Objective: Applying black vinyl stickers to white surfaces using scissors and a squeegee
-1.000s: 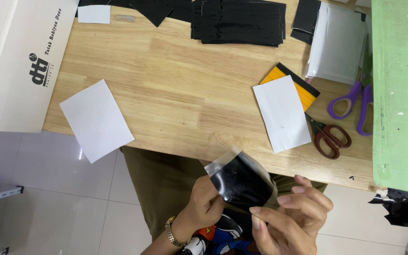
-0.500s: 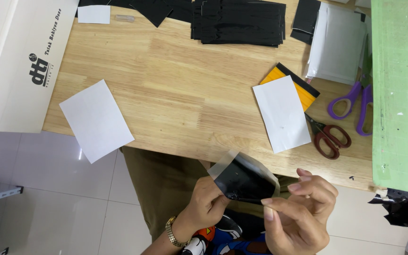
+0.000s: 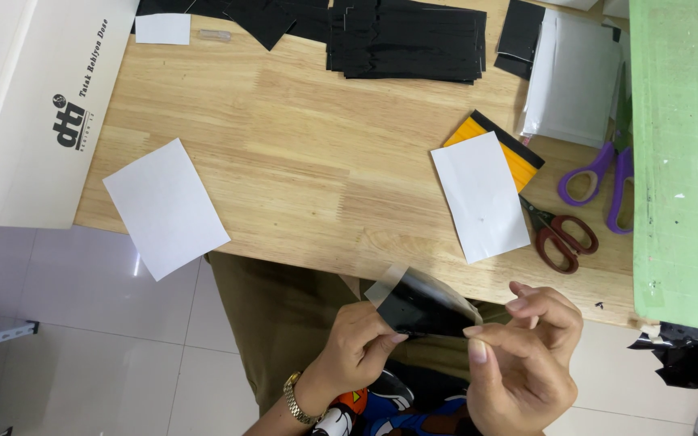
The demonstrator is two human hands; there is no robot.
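Observation:
Below the near edge of the wooden table (image 3: 300,161) both my hands hold one small black sheet (image 3: 420,311) with a clear film lifting off its upper left corner. My left hand (image 3: 357,347), a gold watch on its wrist, pinches the sheet's lower left edge. My right hand (image 3: 523,363) pinches the right end between thumb and forefinger. The sheet lies tilted, almost flat, over my lap.
On the table lie a white sheet (image 3: 165,207) at the left edge, another white sheet (image 3: 480,198) over a yellow and black squeegee (image 3: 515,153), brown scissors (image 3: 559,234), purple scissors (image 3: 599,182), a stack of black sheets (image 3: 405,40), a green cutting mat (image 3: 684,153) and a white box (image 3: 38,105).
The black sheet has turned from facing me to lying flatter and lower. My right hand has shifted right and closed its fingertips on the sheet's end.

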